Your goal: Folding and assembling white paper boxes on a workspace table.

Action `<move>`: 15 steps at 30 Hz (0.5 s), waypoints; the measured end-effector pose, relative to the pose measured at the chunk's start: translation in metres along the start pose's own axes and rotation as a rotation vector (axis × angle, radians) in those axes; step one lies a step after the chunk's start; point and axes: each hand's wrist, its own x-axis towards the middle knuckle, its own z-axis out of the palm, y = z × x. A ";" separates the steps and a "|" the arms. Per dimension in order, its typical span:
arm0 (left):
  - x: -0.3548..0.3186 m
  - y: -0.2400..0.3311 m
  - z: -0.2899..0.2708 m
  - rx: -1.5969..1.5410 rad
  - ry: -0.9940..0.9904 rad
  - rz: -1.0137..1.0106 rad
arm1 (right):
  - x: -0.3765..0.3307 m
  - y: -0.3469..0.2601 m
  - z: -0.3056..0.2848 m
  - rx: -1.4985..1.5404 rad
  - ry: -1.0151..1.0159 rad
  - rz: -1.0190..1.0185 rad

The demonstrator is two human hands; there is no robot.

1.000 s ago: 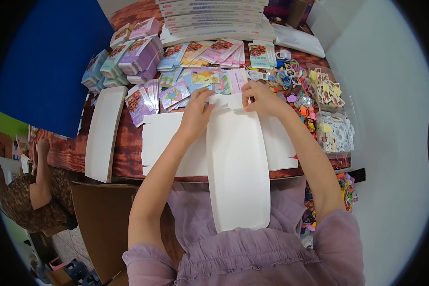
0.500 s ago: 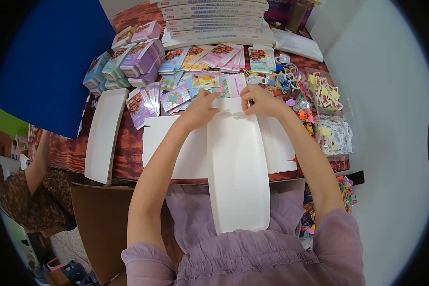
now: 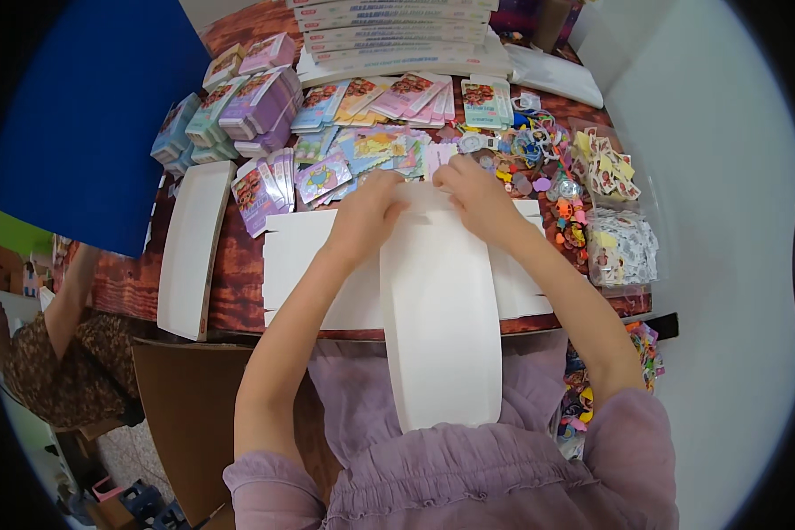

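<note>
A flat white cardboard box blank (image 3: 442, 327) lies on the table and hangs over its near edge toward my lap. My left hand (image 3: 368, 215) and my right hand (image 3: 474, 200) both press and pinch the far end of this blank, close together, fingers bent over its folded edge. Under it lies another wide white cardboard sheet (image 3: 305, 265). Just beyond my fingers lie colourful card packets (image 3: 362, 155).
A long white cardboard piece (image 3: 190, 247) lies at the table's left edge. Stacks of pastel packets (image 3: 247, 97), a pile of flat boxes (image 3: 397, 26) and small bright trinkets (image 3: 583, 194) cover the far and right table. Another person (image 3: 53, 353) sits at lower left.
My hands have shifted slightly along the far end of the white blank and stay pressed on its fold. The view has tilted a little.
</note>
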 end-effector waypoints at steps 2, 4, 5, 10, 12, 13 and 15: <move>-0.009 0.002 0.005 0.105 0.017 0.082 | -0.011 -0.007 0.005 -0.082 0.127 -0.104; -0.016 0.006 0.011 0.195 0.095 0.141 | -0.021 -0.011 0.007 -0.201 0.181 -0.156; -0.017 0.008 0.012 0.194 0.095 0.143 | -0.021 -0.009 0.008 -0.203 0.181 -0.155; -0.023 0.007 0.016 -0.047 0.220 -0.007 | -0.023 0.001 0.006 0.360 0.034 0.306; -0.023 0.006 0.019 -0.042 0.234 0.002 | -0.036 0.008 0.019 0.602 0.091 0.374; -0.023 0.006 0.021 -0.036 0.247 0.012 | -0.044 0.011 0.025 0.843 0.149 0.441; -0.024 0.012 0.020 -0.036 0.239 0.030 | -0.049 -0.002 0.022 0.772 0.095 0.409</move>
